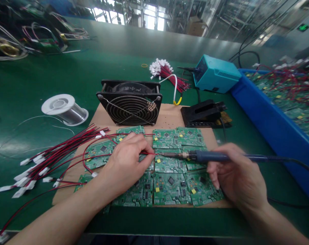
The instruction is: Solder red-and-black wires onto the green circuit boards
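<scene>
My left hand (127,160) pinches a thin red wire (149,153) over a grid of green circuit boards (171,185) laid on a brown cardboard sheet (169,115). My right hand (236,177) grips a blue-handled soldering iron (210,156), lying level. Its metal tip (163,154) meets the wire's free end above a middle board. More red wires with white plugs trail left from the boards.
A black fan (130,103) stands behind the boards. A solder spool (64,109) lies at the left, a loose bundle of red wires (42,160) in front of it. At the back right are a black iron stand (202,114), a teal soldering station (215,74) and a blue bin (279,132) of boards.
</scene>
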Demonstrator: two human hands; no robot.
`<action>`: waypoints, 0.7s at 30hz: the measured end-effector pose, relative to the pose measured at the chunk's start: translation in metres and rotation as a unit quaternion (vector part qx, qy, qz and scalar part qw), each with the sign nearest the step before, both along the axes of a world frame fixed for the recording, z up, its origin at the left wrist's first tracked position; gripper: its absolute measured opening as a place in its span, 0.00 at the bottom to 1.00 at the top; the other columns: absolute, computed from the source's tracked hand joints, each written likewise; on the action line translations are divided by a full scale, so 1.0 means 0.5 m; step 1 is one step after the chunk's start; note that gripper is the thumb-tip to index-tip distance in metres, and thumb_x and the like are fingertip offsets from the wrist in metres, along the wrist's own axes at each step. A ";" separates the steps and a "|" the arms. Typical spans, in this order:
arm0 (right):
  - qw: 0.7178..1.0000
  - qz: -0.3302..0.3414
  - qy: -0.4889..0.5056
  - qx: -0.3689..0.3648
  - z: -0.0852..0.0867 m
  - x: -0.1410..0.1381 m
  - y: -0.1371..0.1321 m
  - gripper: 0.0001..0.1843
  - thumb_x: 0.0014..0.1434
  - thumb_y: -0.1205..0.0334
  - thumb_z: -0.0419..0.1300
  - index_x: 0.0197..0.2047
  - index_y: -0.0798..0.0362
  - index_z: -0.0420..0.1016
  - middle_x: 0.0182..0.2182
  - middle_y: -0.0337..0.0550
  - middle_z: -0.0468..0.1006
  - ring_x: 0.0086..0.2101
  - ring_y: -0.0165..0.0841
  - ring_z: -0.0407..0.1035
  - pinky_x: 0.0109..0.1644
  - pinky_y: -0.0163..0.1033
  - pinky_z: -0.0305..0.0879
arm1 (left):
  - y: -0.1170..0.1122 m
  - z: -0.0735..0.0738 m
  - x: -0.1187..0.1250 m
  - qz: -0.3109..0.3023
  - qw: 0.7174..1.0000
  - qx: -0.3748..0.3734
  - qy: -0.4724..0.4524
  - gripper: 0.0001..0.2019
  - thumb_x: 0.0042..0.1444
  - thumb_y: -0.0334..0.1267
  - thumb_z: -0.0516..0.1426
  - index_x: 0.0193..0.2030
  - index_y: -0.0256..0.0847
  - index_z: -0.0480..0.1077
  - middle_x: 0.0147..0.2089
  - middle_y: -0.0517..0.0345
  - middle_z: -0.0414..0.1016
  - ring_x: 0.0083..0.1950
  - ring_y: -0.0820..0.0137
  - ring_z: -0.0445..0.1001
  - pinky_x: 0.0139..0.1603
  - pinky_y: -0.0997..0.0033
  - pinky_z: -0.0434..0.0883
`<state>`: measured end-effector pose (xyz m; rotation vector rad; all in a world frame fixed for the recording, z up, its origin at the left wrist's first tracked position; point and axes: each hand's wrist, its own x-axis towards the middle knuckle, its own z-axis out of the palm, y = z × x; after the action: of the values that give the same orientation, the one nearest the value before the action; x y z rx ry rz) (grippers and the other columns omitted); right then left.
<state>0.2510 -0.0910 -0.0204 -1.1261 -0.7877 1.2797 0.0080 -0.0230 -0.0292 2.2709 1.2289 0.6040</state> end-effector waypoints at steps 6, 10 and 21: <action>1.000 0.012 -0.006 0.004 0.004 -0.002 0.001 0.12 0.57 0.54 0.65 0.31 0.54 0.75 0.18 0.43 0.78 0.13 0.30 0.68 0.11 0.28 0.64 | 0.000 -0.002 -0.001 0.000 1.000 -0.009 0.001 0.06 0.55 0.29 0.58 0.27 0.38 0.70 0.30 0.58 0.73 0.38 0.65 0.69 0.39 0.65 0.64; 1.000 0.011 -0.013 0.011 0.003 -0.002 0.001 0.12 0.57 0.54 0.65 0.31 0.55 0.75 0.18 0.43 0.78 0.13 0.31 0.69 0.11 0.28 0.64 | 0.001 0.000 -0.001 -0.003 1.000 -0.011 -0.001 0.06 0.55 0.29 0.57 0.27 0.39 0.70 0.30 0.58 0.73 0.37 0.66 0.69 0.39 0.66 0.64; 0.999 -0.046 -0.002 0.010 0.016 0.010 0.002 0.12 0.55 0.54 0.66 0.28 0.54 0.76 0.16 0.41 0.76 0.11 0.30 0.65 0.09 0.28 0.60 | 0.002 0.000 -0.002 -0.007 1.000 -0.019 -0.002 0.06 0.55 0.31 0.56 0.27 0.40 0.70 0.30 0.58 0.73 0.37 0.65 0.68 0.40 0.65 0.64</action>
<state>0.2562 -0.0900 -0.0124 -1.1366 -0.7413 1.1906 0.0070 -0.0221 -0.0294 2.2431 1.2112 0.5753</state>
